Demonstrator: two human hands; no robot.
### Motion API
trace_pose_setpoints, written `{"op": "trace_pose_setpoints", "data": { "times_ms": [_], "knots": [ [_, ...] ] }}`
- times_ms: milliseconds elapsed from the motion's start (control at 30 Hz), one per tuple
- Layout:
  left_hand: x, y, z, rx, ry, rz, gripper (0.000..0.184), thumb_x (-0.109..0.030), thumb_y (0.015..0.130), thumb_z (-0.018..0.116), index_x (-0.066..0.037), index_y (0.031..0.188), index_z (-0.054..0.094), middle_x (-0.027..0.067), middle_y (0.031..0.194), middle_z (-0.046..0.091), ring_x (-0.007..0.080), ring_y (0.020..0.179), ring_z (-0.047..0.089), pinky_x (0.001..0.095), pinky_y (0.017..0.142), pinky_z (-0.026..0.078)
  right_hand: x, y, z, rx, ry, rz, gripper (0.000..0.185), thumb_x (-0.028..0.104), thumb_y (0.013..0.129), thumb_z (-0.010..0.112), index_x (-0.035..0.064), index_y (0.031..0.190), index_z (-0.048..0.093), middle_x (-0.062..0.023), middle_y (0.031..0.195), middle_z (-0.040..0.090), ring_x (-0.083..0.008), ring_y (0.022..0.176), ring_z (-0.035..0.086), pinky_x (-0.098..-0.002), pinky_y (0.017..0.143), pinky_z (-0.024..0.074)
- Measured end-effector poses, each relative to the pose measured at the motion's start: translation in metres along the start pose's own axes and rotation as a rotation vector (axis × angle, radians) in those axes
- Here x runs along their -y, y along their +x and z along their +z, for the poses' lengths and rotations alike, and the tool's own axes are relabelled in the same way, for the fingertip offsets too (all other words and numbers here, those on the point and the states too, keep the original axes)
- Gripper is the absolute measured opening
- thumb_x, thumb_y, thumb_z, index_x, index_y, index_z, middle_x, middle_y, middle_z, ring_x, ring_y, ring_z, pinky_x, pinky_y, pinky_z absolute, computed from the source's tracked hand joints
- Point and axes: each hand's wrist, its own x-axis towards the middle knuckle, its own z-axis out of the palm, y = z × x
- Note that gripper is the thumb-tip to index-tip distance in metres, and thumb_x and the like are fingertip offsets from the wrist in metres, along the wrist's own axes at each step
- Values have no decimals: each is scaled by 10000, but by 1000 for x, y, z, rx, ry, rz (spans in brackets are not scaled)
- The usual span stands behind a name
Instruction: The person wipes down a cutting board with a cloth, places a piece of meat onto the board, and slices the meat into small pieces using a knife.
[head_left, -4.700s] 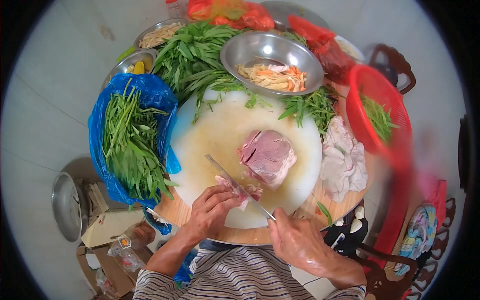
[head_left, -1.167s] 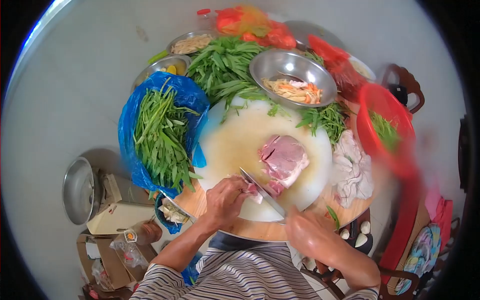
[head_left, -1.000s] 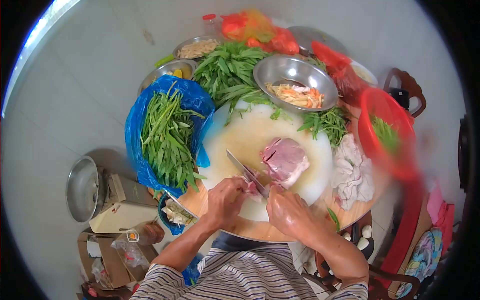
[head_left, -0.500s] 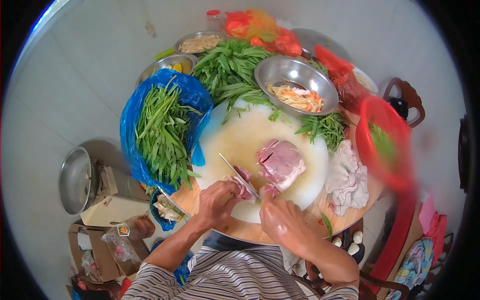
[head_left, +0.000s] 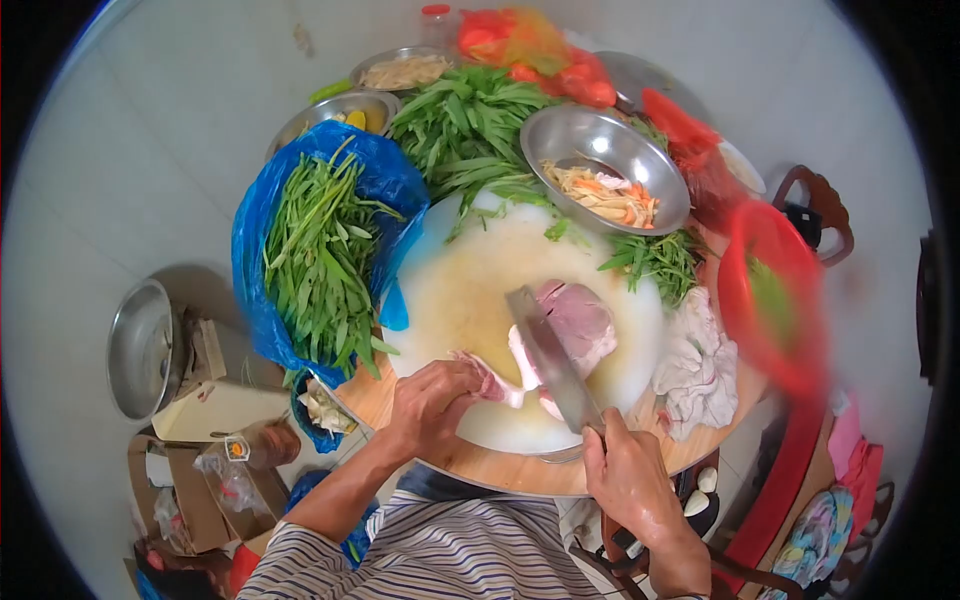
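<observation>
My right hand (head_left: pixel 640 485) was closed round the cleaver (head_left: pixel 556 360), its blade slanting away leftward over the left side of the meat chunk (head_left: pixel 585 322), right of the cutting board (head_left: pixel 450 285)'s centre. My left hand (head_left: pixel 432 402) pinched a meat strip (head_left: pixel 492 385) near the front-left edge.

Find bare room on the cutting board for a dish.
The cutting board is bare between the blue bag and the cleaver. It is crowded at the far edge, by leafy greens and a steel bowl, and nearer, where the left hand holds meat.
</observation>
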Motion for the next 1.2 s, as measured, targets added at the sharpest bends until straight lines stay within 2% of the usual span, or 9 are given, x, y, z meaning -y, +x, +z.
{"op": "trace_pose_setpoints", "data": {
  "times_ms": [100, 400, 600, 667, 767, 867, 1033, 1100, 1200],
  "knots": [
    [2, -1, 1, -7, -3, 12, 301, 57, 759, 802, -29, 1036, 722, 130, 1024, 771, 325, 984, 765, 405, 853, 615, 9, 0, 4, -113, 74, -14, 206, 177, 1045, 617, -21, 1025, 563, -247, 645, 664, -483, 627, 694, -584, 606, 541],
    [2, 7, -3, -14, -33, -14, 277, 71, 786, 773, -28, 1037, 708, 134, 1026, 768, 330, 985, 765, 403, 837, 631, 14, 1, 11, 51, -23, -94, 237, 151, 1035, 607, -82, 1057, 571, -248, 596, 633, -454, 561, 687, -551, 522, 529],
    [7, 6, -3, 3, -33, 7, 283, 80, 796, 766, -26, 1052, 706, 129, 1030, 769, 330, 998, 767, 405, 859, 633, 18, 5, 12, 136, -22, -56, 252, 128, 1040, 573, -119, 1092, 575, -272, 643, 668, -485, 607, 707, -586, 594, 564],
    [5, 10, -3, 19, -72, 18, 285, 73, 803, 778, -28, 1061, 712, 120, 1038, 771, 333, 1011, 766, 409, 879, 631, 21, 15, 16, 194, 22, 4, 277, 185, 1043, 574, -89, 1079, 562, -330, 673, 655, -534, 665, 697, -639, 641, 546],
    [3, 13, -5, 79, -33, 38, 294, 44, 808, 812, -39, 1076, 723, 120, 1058, 780, 323, 1035, 766, 410, 904, 621, 28, 61, 45, 52, 57, -134, 286, 178, 1037, 568, -105, 1079, 563, -353, 677, 650, -539, 670, 703, -651, 635, 546],
    [11, 7, -5, 65, -48, 23, 313, 20, 806, 832, -45, 1097, 738, 116, 1074, 779, 319, 1053, 763, 408, 910, 623, 32, 80, 54, 24, 39, -151, 282, 173, 1038, 558, -105, 1087, 566, -360, 710, 659, -556, 710, 700, -652, 676, 550],
    [5, 4, 1, 11, 4, 22, 317, 23, 792, 840, -50, 1085, 743, 112, 1109, 770, 316, 1057, 756, 415, 903, 626, 8, 13, -4, 213, 118, 42, 271, 178, 1036, 582, -85, 1099, 563, -368, 852, 668, -591, 852, 654, -645, 801, 518],
    [2, 1, 7, -28, 32, -5, 323, 23, 781, 842, -56, 1078, 744, 109, 1116, 767, 318, 1055, 753, 418, 899, 627, -9, -18, -1, 226, 53, 24, 268, 175, 1030, 597, -81, 1099, 565, -365, 877, 665, -587, 863, 650, -640, 813, 512],
    [-1, 4, 17, -88, 105, 108, 330, 19, 774, 795, -64, 1092, 764, 91, 1113, 761, 308, 1046, 745, 415, 919, 629, -9, -29, -10, 245, 25, 43, 258, 168, 1023, 617, -77, 1089, 570, -359, 920, 662, -578, 884, 647, -626, 827, 506]
  ]
}}
